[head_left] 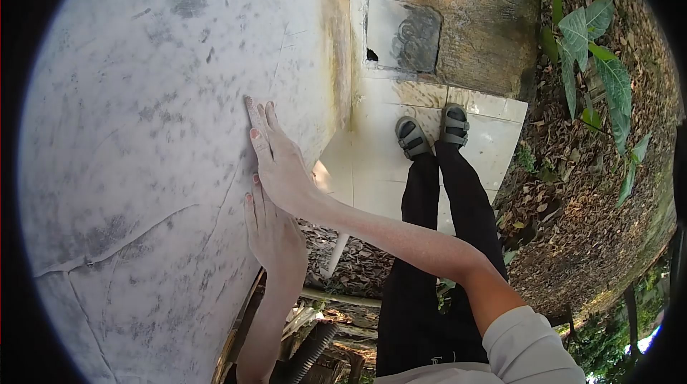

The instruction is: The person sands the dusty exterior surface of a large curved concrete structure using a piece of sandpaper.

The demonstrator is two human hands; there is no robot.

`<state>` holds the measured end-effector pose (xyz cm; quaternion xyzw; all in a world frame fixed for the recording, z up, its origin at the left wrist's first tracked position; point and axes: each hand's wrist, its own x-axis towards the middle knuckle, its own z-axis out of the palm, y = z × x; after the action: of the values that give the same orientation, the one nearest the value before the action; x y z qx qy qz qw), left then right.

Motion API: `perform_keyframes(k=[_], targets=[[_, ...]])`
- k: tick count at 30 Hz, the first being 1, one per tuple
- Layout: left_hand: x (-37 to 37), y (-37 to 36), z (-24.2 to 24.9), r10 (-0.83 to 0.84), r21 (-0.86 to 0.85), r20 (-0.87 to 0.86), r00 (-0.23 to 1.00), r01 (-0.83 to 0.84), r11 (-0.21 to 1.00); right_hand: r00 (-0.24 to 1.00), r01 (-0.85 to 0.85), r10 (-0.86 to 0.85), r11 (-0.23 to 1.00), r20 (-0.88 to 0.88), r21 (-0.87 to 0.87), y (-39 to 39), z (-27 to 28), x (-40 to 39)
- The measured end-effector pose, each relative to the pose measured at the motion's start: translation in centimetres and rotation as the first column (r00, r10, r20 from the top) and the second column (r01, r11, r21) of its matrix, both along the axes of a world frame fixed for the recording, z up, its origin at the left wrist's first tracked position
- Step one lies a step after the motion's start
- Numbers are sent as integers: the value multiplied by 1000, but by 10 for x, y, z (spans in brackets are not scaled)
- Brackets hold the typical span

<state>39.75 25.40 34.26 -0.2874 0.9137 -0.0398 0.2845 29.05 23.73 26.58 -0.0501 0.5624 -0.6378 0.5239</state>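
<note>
A white wall (143,155), blotched with grey marks and crossed by cracks, fills my left side. My right hand (279,162) lies against it with fingers stretched out, reaching higher in the view than the other. Just below it my left hand (275,234) rests on the same wall, fingers straight and close together, their tips near the right hand. Pale dust coats both hands and forearms. Neither hand shows anything held, though the surface under the palms is hidden.
My sandalled feet (413,136) stand on pale tiles (486,148). Beyond them is a square cover (415,37) with a broken corner. A leafy plant (608,76) grows from leaf litter (544,241) on the right. A white pipe (335,255) and a ribbed rod (315,352) lie below.
</note>
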Motion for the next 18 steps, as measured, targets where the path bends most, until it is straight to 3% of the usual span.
perform_keyframes(k=[2, 3, 4, 5, 7, 8, 9, 11, 13, 18], targets=[[-17, 3, 9, 55, -2, 43, 998, -54, 999, 996, 88, -88, 993, -2, 79, -17, -34, -9], [-17, 3, 11, 48, -5, 43, 998, -47, 999, 996, 28, -44, 983, 84, 183, -26, -64, -22], [-16, 4, 13, 59, -6, 59, 997, -58, 998, 985, -40, -10, 959, 173, 281, -34, -100, -34], [-15, 4, 14, 69, -5, 76, 995, -69, 998, 990, -1, -47, 941, 135, 338, -45, -156, -29], [-15, 4, 13, 70, 1, 80, 994, -71, 997, 991, 39, -86, 918, 102, 395, -43, -153, -38], [-16, 3, 13, 79, 2, 80, 994, -80, 997, 983, -35, -31, 935, 178, 354, -40, -146, -31], [-17, -1, 9, 82, -3, 79, 994, -82, 997, 968, -110, 33, 946, 247, 304, -34, -114, -33], [-19, -6, 1, -13, -71, 104, 994, 21, 997, 999, -5, 1, 994, 37, 110, -8, -50, -1], [-23, -6, -1, 18, -51, 70, 997, -15, 999, 992, -94, 90, 995, 93, 42, 16, -11, 18], [-30, -6, 0, 47, -39, 98, 994, -43, 998, 995, 35, -25, 994, -99, 101, -14, -80, 20]])
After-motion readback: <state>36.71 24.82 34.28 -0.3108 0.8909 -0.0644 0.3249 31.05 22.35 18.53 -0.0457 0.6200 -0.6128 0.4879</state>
